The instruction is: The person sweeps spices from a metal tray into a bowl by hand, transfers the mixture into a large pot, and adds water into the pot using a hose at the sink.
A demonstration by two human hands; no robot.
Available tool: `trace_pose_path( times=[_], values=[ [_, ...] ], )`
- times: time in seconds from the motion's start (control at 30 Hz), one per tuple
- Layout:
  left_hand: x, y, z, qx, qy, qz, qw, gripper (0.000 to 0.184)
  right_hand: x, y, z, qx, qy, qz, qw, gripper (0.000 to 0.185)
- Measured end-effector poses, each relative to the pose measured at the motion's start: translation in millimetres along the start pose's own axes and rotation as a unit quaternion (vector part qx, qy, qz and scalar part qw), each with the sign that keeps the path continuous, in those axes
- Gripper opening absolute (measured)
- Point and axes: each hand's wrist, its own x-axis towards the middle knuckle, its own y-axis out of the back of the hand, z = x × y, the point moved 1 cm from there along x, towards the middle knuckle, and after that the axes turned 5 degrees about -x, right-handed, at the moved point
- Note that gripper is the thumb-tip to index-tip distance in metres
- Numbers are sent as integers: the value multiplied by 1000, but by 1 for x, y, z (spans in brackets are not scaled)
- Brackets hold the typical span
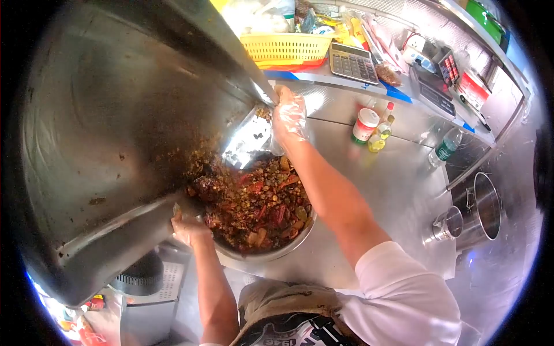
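Note:
A large, deep metal tray (109, 115) is tilted over a round metal basin (271, 254). Brown seasoning mix (259, 202) fills the basin, with red chilies and dark bits visible; some crumbs cling to the tray's inner face. My left hand (191, 229), in a clear plastic glove, is closed on the tray's lower edge. At the upper rim, my right hand (290, 117), also gloved, is closed around the tray. Beside that hand is a shiny silver surface (249, 138); whether it is a separate scraper or the tray's corner I cannot make out.
The basin stands on a steel counter (375, 196). A white-and-red tub (365, 126), a yellow-liquid bottle (379, 137) and a green-labelled bottle (447, 147) stand beyond. Metal pots (487, 207) are at right. A shelf holds a yellow basket (283, 47), calculator (353, 62) and scale (434, 95).

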Motion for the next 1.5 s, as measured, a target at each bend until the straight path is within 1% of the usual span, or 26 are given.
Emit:
trace_pose_path(
  times=[0.13,0.2,0.23,0.27,0.3,0.37,0.43,0.5,0.53,0.6,0.63,0.7,0.77,0.83,0.9,1.0,1.03,1.07,1.1,1.13,1.17,1.23,1.3,1.37,1.47,1.5],
  values=[
    [-1,7,1,-72,-20,-35,997,20,-5,13,5,-9,13,15,1000,45],
    [7,13,8,-21,-10,-81,996,29,-12,20,3,-45,11,35,998,45],
    [10,4,9,-49,-18,-102,993,30,-4,13,14,90,-28,59,994,44],
    [12,-1,9,-78,-24,-120,989,31,5,13,13,88,-13,64,994,44],
    [16,4,12,45,-81,-154,984,32,-1,18,6,83,-10,70,994,43],
    [29,5,17,285,-186,-220,914,35,-13,26,-6,85,-37,77,993,44],
    [38,-10,36,125,-146,-185,964,26,-10,29,-6,67,-40,84,993,44],
    [48,-12,66,78,-175,-160,968,24,-9,24,2,101,-57,102,988,44],
    [52,-14,83,108,-224,-158,955,25,-10,24,4,100,-78,105,986,42],
    [11,-32,122,69,-178,-163,968,36,-11,24,4,95,-117,110,982,42],
    [12,-30,134,122,-206,-175,955,39,-11,23,5,107,-121,112,981,41],
    [5,-36,152,132,-195,-179,955,43,-11,23,8,130,-127,121,976,41],
    [-20,-56,164,48,-114,-162,979,47,-13,27,2,143,-140,124,972,42],
    [-3,-54,161,92,-226,-196,950,44,-19,31,-9,164,-132,99,973,44],
    [16,-50,163,58,-237,-208,947,39,-22,32,0,94,-52,122,987,43],
    [29,-41,163,158,-373,-185,895,39,-45,39,3,0,129,192,973,33],
    [23,-40,166,138,-311,-150,928,39,-54,50,19,-120,328,219,911,25],
    [10,-43,169,114,-248,-114,955,39,-62,56,35,-228,511,236,795,18],
    [3,-47,172,87,-184,-80,976,38,-76,42,29,-165,562,146,798,19],
    [16,-40,171,126,-249,-88,956,39,-91,28,24,-105,596,57,794,21],
    [37,-25,165,174,-309,-103,929,39,-94,22,34,-223,554,-16,802,22],
    [18,-35,158,-13,-183,-145,972,40,-76,2,35,-350,472,69,806,29],
    [33,-27,159,91,-245,-210,942,45,-45,-5,44,-428,400,116,802,33],
    [29,-22,165,110,-286,-202,930,39,-18,-20,86,-481,371,109,787,40],
    [12,-26,166,87,-249,-194,945,34,-42,-37,66,-602,258,-190,731,46],
    [21,-30,161,83,-241,-195,947,37,-52,-54,89,-630,292,-209,688,47]
  ],
)
